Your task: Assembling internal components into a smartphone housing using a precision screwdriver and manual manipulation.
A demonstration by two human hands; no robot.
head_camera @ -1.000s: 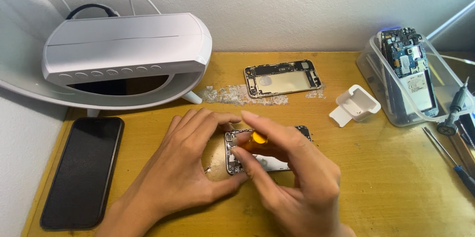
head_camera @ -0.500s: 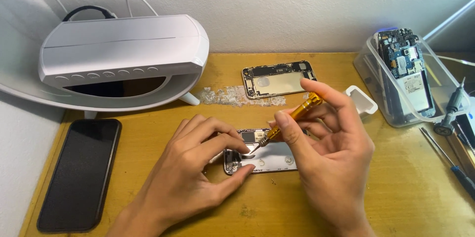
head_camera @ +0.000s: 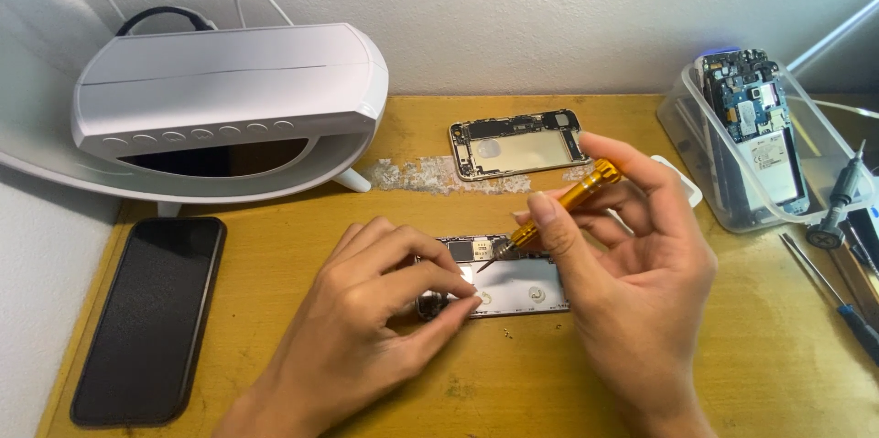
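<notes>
An opened phone body point(head_camera: 513, 287) lies flat on the wooden desk point(head_camera: 760, 346), its insides facing up. My left hand point(head_camera: 366, 328) rests on its left end, fingertips pinching the edge. My right hand point(head_camera: 632, 264) holds a small orange screwdriver point(head_camera: 558, 214) tilted down to the left. Its tip touches the upper middle of the phone's inside. A second empty phone frame point(head_camera: 517, 145) lies farther back near the wall.
A black phone point(head_camera: 151, 314) lies screen-up at the left. A large white curved lamp device point(head_camera: 229, 108) stands at the back left. A clear plastic box point(head_camera: 760, 150) with circuit boards sits at the right, with loose screwdrivers point(head_camera: 842, 305) beside it.
My right hand lifted off the phone body, moved right and angled the orange screwdriver down onto it. The left hand slid to the phone's left end, uncovering the body.
</notes>
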